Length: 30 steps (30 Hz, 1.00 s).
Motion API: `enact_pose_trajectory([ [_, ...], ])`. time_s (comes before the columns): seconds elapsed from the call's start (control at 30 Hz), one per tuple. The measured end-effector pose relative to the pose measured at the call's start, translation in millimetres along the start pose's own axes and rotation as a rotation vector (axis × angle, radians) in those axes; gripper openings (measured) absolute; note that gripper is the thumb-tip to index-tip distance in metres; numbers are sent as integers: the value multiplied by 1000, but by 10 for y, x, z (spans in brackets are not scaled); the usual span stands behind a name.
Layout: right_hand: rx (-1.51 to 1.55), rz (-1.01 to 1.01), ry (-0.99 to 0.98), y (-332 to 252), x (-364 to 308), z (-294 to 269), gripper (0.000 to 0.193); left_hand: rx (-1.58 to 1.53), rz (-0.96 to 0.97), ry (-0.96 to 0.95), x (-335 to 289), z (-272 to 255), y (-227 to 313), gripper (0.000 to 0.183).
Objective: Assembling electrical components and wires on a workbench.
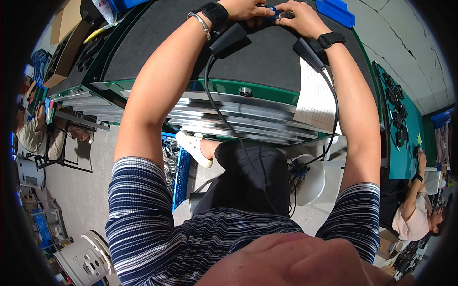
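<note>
At the top edge of the view both my hands meet over the dark mat. My left hand (pixel 242 8) pinches a small blue part (pixel 272 12), too small to tell its kind. Closed around the other end of this part, where something dark and shiny shows, is my right hand (pixel 303 19). The fingers partly cover the piece. Each wrist carries a black strap and a black box-like device, one at the left wrist (pixel 229 40) and one at the right wrist (pixel 309 55), with black cables running down toward my body.
The workbench (pixel 191 64) has a green edge and a lock. A lined paper sheet (pixel 316 97) hangs over its front. Blue bins (pixel 336 12) stand at the top right. Below are a blue crate (pixel 180 178) and a white bucket (pixel 312 183). Other people sit at both sides.
</note>
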State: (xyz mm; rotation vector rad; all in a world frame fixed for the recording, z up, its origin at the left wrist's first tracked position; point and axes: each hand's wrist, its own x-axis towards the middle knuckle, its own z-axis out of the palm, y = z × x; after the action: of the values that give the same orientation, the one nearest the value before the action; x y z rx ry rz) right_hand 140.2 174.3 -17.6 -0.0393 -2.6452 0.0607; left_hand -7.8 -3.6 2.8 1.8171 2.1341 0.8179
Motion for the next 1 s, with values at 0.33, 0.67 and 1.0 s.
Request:
enact_pose_trajectory([
  [0.33,32,-46,38,-24,4,-37,32,76,51,26,50,10,-97,40],
  [0.67,7,-12,-13,-91,-13,-86,30,189,59,-8,72,18,-101,49],
  [1.0,-53,54,-26,-167,-23,-137,27,195,78,51,92,44,-166,47],
])
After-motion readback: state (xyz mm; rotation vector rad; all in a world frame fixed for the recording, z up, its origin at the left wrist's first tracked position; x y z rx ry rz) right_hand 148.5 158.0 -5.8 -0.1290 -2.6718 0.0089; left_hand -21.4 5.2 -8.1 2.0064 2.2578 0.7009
